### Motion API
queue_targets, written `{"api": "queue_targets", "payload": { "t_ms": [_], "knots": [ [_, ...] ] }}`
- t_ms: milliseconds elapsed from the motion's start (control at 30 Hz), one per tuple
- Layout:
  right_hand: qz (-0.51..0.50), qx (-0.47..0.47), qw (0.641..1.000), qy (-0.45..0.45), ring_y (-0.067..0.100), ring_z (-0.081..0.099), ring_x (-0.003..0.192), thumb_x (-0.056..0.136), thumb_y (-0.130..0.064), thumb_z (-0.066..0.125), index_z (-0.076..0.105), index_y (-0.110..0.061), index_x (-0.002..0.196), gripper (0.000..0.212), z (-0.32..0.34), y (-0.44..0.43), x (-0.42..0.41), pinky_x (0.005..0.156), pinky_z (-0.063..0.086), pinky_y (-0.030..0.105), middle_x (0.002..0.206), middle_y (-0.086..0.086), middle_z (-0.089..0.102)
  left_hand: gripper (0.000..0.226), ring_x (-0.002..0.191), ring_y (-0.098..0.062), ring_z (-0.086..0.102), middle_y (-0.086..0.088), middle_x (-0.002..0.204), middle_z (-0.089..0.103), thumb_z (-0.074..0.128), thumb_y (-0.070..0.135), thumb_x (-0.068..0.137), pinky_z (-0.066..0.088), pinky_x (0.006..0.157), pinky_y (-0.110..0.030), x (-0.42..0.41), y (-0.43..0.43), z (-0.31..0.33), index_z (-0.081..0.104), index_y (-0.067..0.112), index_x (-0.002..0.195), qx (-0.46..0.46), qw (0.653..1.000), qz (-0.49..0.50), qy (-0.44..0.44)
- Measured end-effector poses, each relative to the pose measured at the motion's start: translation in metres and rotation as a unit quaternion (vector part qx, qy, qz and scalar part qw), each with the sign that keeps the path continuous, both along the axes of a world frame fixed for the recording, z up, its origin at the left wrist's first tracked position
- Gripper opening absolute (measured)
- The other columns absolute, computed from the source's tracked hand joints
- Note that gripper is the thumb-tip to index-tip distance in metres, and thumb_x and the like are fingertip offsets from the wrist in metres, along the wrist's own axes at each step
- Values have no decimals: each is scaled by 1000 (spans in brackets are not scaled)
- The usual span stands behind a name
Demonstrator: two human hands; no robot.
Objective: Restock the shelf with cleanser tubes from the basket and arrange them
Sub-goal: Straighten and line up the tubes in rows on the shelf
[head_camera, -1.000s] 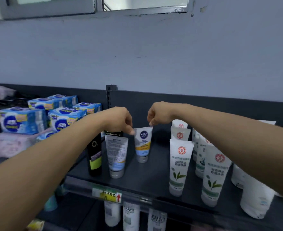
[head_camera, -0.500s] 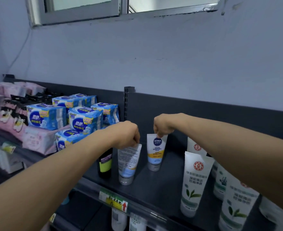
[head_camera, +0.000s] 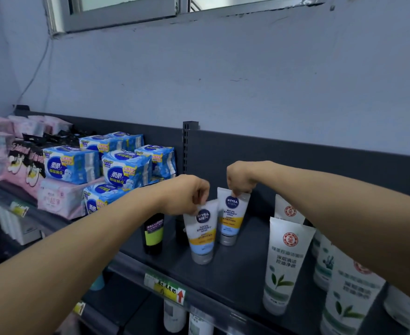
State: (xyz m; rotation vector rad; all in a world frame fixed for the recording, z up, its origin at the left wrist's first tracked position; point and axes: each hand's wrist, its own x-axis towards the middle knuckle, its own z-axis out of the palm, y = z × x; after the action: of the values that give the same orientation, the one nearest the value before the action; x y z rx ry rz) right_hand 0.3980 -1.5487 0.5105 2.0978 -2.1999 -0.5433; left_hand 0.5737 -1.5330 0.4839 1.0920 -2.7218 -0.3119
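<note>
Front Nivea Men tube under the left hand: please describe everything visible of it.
The front Nivea Men tube looks like soft plastic: white top, navy round logo, "Skin Energy", a yellow band, light blue below. It stands nearly upright on its silver cap, on the dark shelf. The left hand pinches its crimped top edge. It overlaps the rear tube; contact is unclear.
</note>
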Motion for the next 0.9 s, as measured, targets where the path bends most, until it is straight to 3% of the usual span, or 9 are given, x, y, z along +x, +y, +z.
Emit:
{"api": "queue_targets", "payload": {
  "t_ms": [67,200,267,400,500,600,700,900],
  "knots": [
    [-6,3,1000,-11,18,50,55,90,-17,60,53,-7,63,29,-1,-2,-1,50,42,23,62,5,54,24,56,-4,50,10,64,57,64,2,76,41,53,-16,-2,2,0,51,22,80,31,999,-14,21],
    [-14,4,999,-51,17,53,54,89,-15,60,58,-5,72,20,0,-4,0,48,45,22,63,6,56,21,68,-9,60,8,74,65,68,3,77,50,68,-25,-8,4,-1,64,23,84,59,996,-56,19],
    [-16,2,997,-71,18,55,56,88,-14,61,63,-3,85,12,0,-4,2,48,47,22,66,7,57,16,73,-10,61,3,79,67,69,4,77,50,72,-25,-9,4,-2,68,18,85,64,995,-65,25],
    [-24,-3,994,-106,19,57,60,89,-13,60,65,0,101,19,-2,-2,5,49,48,23,80,11,61,15,73,-9,59,0,81,68,70,4,78,49,73,-23,-8,4,-3,69,17,84,76,994,-71,40],
    [-24,-5,993,-115,23,59,67,90,-12,59,62,-2,94,11,-4,0,6,50,49,23,86,12,60,21,66,-3,57,10,75,67,70,4,78,47,68,-16,-4,3,-5,66,25,81,97,992,-73,26],
    [-24,7,993,-112,26,59,70,90,-10,58,54,-4,77,15,-5,3,6,55,50,25,74,9,56,21,59,3,53,18,64,61,68,3,78,41,55,-3,-2,3,-9,69,23,84,88,994,-66,17],
    [-22,12,994,-106,21,58,61,91,-7,56,47,-9,66,27,-5,6,7,55,49,24,67,5,52,19,61,-1,53,13,68,63,67,2,78,43,57,-7,-1,2,-10,72,18,88,83,994,-65,25],
    [-23,14,993,-113,17,56,57,90,-7,57,45,-10,62,31,-4,7,6,50,48,22,65,4,51,20,70,-10,59,3,77,68,68,1,79,51,67,-21,0,3,-10,70,21,82,129,987,-83,43]
  ]
}}
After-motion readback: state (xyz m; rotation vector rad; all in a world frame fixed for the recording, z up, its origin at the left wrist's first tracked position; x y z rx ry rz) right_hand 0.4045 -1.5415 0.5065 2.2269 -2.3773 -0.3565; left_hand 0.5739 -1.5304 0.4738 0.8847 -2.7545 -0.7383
